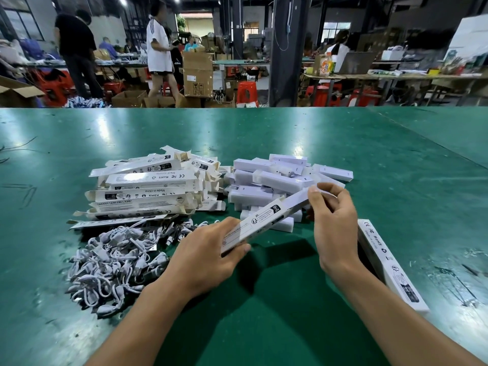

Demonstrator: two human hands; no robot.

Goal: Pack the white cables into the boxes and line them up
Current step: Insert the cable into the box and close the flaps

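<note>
While both hands hold one long white box (266,220) above the green table (396,159), the white cables (118,260) lie loose in a heap to its left, outside any box.
The left hand (208,257) curls round the box's near end; the right hand (334,225) pinches its far end between thumb and fingertips. Whether the held box has anything inside cannot be told. Behind the cables sits a pile of printed boxes (148,188) with end flaps open, next to it a heap of plain white blocks (277,180). One more printed box (393,268) lies alone beside the right wrist.
</note>
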